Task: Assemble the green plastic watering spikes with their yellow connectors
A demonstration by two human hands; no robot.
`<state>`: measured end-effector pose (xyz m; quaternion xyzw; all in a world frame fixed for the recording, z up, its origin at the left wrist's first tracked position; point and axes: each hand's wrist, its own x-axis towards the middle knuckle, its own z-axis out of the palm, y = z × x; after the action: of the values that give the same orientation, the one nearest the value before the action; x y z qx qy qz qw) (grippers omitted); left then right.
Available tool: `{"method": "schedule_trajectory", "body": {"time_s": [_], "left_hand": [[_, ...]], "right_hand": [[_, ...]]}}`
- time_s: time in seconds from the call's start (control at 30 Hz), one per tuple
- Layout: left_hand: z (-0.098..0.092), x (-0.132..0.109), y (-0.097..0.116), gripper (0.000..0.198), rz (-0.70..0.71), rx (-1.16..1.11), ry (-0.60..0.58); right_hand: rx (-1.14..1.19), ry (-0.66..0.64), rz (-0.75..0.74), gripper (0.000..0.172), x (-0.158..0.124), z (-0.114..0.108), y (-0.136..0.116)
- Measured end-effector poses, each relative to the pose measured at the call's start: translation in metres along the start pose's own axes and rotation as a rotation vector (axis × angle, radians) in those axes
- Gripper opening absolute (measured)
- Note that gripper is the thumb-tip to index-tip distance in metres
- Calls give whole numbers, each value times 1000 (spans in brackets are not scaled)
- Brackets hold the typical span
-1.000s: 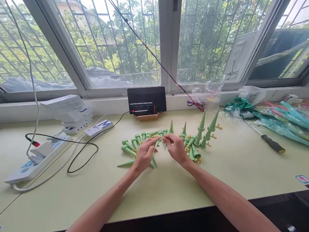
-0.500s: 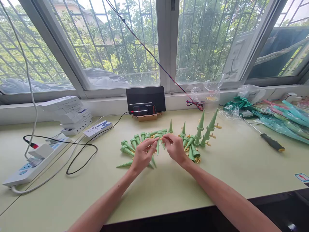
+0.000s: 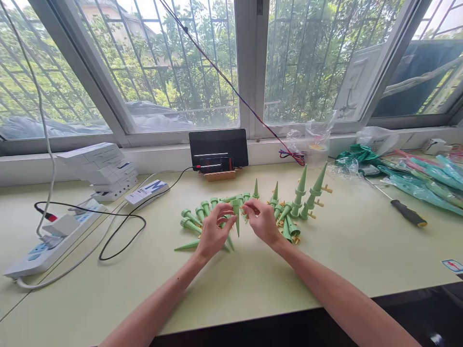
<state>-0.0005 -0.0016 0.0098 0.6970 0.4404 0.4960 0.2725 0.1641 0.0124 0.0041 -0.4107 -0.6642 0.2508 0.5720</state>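
My left hand is curled, with thumb and fingertips against the side of a green plastic watering spike. The spike hangs point down between my hands, its wider head up. My right hand is closed in a pinch just right of that head; whatever its fingertips hold is hidden. Several more green spikes lie fanned out left of and behind my left hand. To the right lie others with yellow valves. Two stacked spike columns stand upright beyond them, one with yellow valves sticking out sideways.
A phone leans before a black tablet by the window. At left are a power strip, a black cable and stacked white boxes. A screwdriver and plastic bags lie at right.
My left fingers have lifted and spread slightly. The spike's head now shows between my hands, where fingertips covered it before, and its tip sits slightly lower. My right hand has barely moved.
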Motion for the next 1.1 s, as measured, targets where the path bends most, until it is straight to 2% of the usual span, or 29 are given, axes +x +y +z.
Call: {"method": "schedule_trajectory", "body": {"time_s": [0.3,0.6,1.1], "left_hand": [[0,0,0,39,-7,29,48],[0,1,-2,40,23,99,62],[3,-3,-1,38,33,-3,46]], "right_hand": [[92,-26,57,20,0,3,0],[186,-75,138,21,1,3,-2],[183,-86,147,23,1,3,1]]}}
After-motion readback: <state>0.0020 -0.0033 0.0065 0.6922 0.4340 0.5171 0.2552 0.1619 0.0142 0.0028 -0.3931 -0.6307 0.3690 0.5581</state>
